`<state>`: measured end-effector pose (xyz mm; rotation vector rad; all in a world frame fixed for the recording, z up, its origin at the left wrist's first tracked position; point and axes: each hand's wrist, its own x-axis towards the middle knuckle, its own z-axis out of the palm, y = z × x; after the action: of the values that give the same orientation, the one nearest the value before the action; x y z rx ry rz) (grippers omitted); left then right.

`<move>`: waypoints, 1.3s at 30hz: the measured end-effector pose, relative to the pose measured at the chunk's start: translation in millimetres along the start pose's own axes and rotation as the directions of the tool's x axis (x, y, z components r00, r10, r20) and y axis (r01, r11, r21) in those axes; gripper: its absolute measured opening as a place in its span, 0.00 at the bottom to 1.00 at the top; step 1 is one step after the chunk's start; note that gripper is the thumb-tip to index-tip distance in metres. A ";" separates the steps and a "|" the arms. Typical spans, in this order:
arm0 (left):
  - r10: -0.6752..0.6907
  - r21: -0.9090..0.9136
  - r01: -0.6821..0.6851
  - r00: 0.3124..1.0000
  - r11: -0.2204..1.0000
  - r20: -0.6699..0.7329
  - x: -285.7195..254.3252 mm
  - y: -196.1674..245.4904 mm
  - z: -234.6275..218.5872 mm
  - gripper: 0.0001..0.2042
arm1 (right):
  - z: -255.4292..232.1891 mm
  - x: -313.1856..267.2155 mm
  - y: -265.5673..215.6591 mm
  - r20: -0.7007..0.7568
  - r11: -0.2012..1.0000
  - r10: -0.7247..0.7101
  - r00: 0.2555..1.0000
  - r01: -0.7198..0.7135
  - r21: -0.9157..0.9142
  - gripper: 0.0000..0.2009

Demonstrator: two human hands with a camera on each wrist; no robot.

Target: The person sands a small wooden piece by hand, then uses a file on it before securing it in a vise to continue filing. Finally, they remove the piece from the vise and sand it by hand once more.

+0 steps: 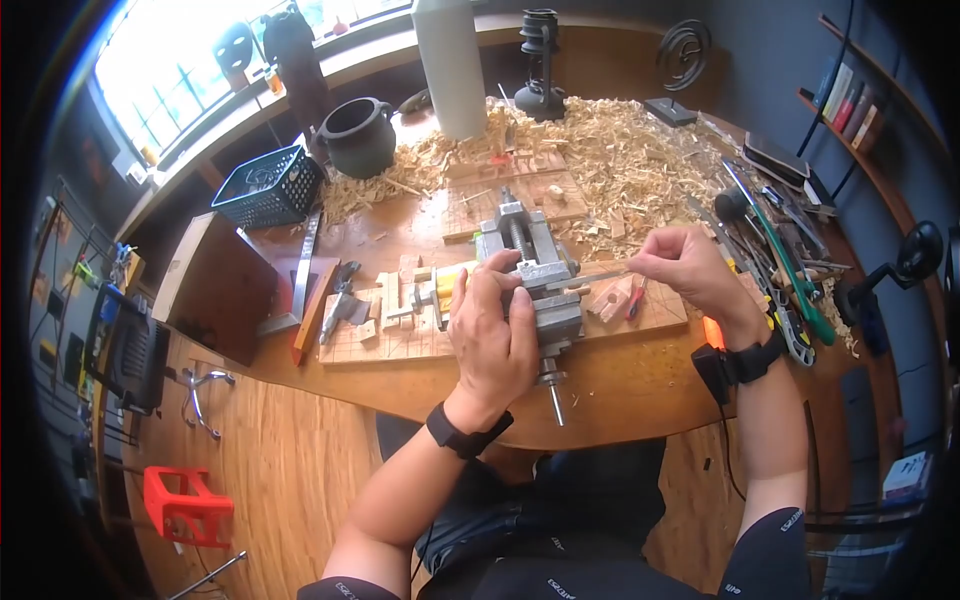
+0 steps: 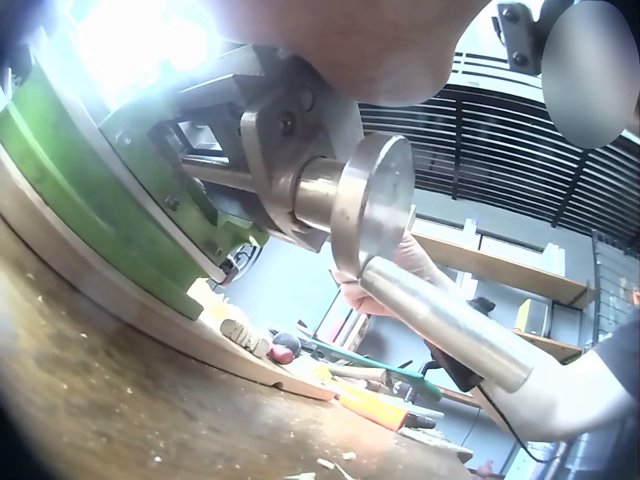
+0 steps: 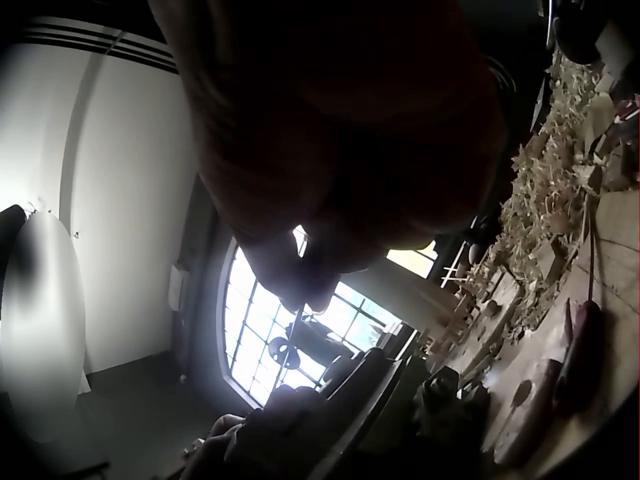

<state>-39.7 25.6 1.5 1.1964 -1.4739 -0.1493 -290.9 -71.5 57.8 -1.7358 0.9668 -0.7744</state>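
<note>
A grey metal bench vise (image 1: 555, 310) stands on a wooden board (image 1: 650, 312) on the table. My left hand (image 1: 492, 335) grips the vise from the near left, fingers bent over its top and thumb along its side. A small wooden peg (image 1: 575, 291) sticks out at the vise's right side. My right hand (image 1: 690, 272) is raised just right of the vise. Its thumb and fingertips pinch a thin dark rod (image 1: 603, 275) that points toward the vise top. In the left wrist view the vise's round screw head (image 2: 375, 205) and metal handle (image 2: 450, 320) show close up.
A small wooden block (image 1: 608, 300) and a red-handled tool (image 1: 635, 300) lie right of the vise. Wood shavings (image 1: 640, 160) heap behind. Several hand tools (image 1: 790, 260) crowd the right. A blue basket (image 1: 265, 188), dark pot (image 1: 358, 140) and wooden box (image 1: 215, 285) stand left.
</note>
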 end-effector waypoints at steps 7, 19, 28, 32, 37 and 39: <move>0.016 0.013 -0.016 1.000 1.000 -0.004 0.7 0.6 -0.8 0.08 | -5.6 5.9 3.1 0.084 0.999 0.004 0.996 -0.009 0.050 0.12; 0.019 0.004 -0.019 1.000 1.000 -0.008 -0.4 -1.1 2.1 0.07 | -2.7 14.5 -0.5 0.157 1.000 -0.007 0.988 0.004 0.022 0.13; -0.002 -0.002 0.002 1.000 1.000 0.000 -0.4 -1.8 1.2 0.07 | -13.1 15.6 -4.6 0.178 0.999 0.037 0.983 -0.030 -0.038 0.14; -0.001 0.005 0.001 1.000 1.000 -0.003 -0.3 0.8 -0.5 0.07 | -10.0 16.0 -10.5 0.163 0.994 0.042 0.986 -0.024 -0.108 0.14; 0.003 0.002 -0.003 1.000 1.000 -0.009 0.2 -0.7 -0.5 0.07 | -13.3 12.2 -14.2 0.156 0.993 0.069 0.985 -0.053 -0.103 0.14; 0.001 0.009 -0.001 1.000 1.000 -0.004 -0.3 1.2 -0.2 0.07 | -13.7 11.1 -19.4 0.127 0.980 0.131 0.983 -0.108 -0.169 0.14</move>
<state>-40.3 26.4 2.2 1.2030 -1.4726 -0.1396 -292.0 -83.0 81.4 -1.8249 1.0522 -0.5032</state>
